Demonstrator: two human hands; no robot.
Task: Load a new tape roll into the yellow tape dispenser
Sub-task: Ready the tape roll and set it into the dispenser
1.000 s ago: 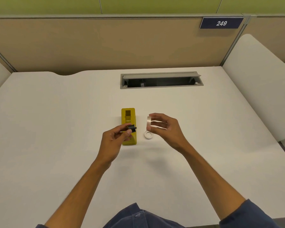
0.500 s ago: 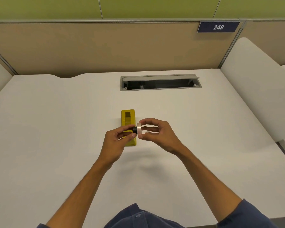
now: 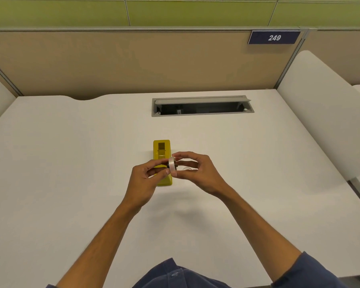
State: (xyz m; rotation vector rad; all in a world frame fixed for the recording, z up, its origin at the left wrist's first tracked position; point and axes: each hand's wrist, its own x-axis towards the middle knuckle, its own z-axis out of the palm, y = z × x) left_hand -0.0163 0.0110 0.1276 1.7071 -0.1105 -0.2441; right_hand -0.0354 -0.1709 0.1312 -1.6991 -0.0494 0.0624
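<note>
The yellow tape dispenser (image 3: pixel 162 151) lies flat on the white desk, its near end hidden behind my fingers. Just above that near end, my left hand (image 3: pixel 144 179) pinches a black spindle (image 3: pixel 168 164) by one end. The spindle sits through the middle of a pale tape roll (image 3: pixel 172 165), which stands on edge between thumb and fingers of my right hand (image 3: pixel 197 172). A second small clear ring (image 3: pixel 187 168) lies on the desk behind my right fingers, mostly hidden.
An open grey cable tray (image 3: pixel 202 106) is set into the desk beyond the dispenser. A beige partition with a "249" sign (image 3: pixel 274 37) closes the back. White side panels (image 3: pixel 324 113) stand at the right and left edges.
My hands came together: the right hand carried the tape roll left onto the black spindle held by the left hand. The spindle now passes through the roll's core.
</note>
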